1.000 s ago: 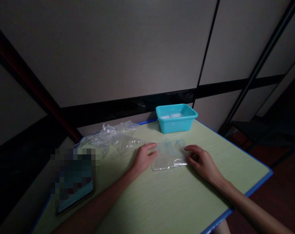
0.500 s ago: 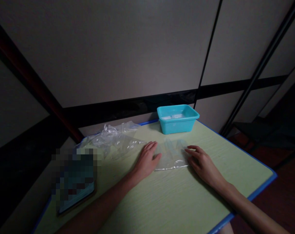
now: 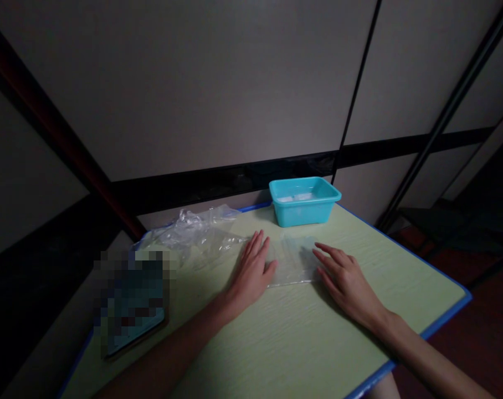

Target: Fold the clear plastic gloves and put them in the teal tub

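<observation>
A clear plastic bag lies flat on the table between my hands. At its left edge rests my left hand, fingers stretched out and pointing away from me. My right hand is over the bag's right edge, its fingers spread and slightly bent. Neither hand grips anything. Whether the right fingertips press on the plastic or hover just above it, I cannot tell.
Behind the bag stands a turquoise plastic basin with whitish items inside. Crumpled clear plastic bags lie at the back left. A blurred-out device with a screen is at the left. The pale green table has a blue edge.
The bag now lies flatter and smoother. My left hand has moved slightly forward with straighter fingers, and my right fingers have spread a little wider.
</observation>
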`<state>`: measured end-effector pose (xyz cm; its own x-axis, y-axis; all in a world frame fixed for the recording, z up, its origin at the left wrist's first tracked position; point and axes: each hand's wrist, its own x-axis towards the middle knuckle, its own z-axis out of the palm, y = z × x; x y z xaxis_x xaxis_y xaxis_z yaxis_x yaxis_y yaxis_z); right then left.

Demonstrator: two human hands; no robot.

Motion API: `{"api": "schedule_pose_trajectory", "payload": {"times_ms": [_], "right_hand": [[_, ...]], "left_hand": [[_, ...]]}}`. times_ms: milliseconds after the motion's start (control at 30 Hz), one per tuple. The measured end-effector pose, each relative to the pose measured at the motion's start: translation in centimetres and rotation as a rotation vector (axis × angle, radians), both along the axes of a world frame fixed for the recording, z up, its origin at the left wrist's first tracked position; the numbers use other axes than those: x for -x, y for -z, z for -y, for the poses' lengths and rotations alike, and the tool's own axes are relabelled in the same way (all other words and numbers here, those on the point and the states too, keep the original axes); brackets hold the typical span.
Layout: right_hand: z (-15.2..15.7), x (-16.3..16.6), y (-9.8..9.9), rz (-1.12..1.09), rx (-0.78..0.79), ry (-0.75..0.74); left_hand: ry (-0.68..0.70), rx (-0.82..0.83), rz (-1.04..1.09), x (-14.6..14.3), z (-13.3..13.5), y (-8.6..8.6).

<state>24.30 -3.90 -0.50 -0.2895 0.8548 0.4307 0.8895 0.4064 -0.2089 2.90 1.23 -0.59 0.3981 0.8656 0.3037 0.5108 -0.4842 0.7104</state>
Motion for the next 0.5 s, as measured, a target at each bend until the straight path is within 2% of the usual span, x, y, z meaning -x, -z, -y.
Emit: {"api": "schedule_pose_trajectory", "payload": {"times_ms": [100, 200, 300, 500], "right_hand": [[0.4, 0.4, -0.3, 0.097, 0.051, -0.206], [0.4, 0.5, 0.0, 0.159, 0.118, -0.315], [0.2, 0.5, 0.4, 0.165, 0.148, -0.333], [0.2, 0.5, 0.5, 0.226, 0.168, -0.301]], "left_hand": [[0.126, -0.052, -0.014, -0.7, 2.0, -0.8], [0.281, -0.027, -0.054, -1.1, 3.8, -1.0], [0.314, -0.007, -0.125, -0.9, 4.3, -0.5], [0.277, -0.054, -0.382, -0.3, 4.1, -0.4]]}}
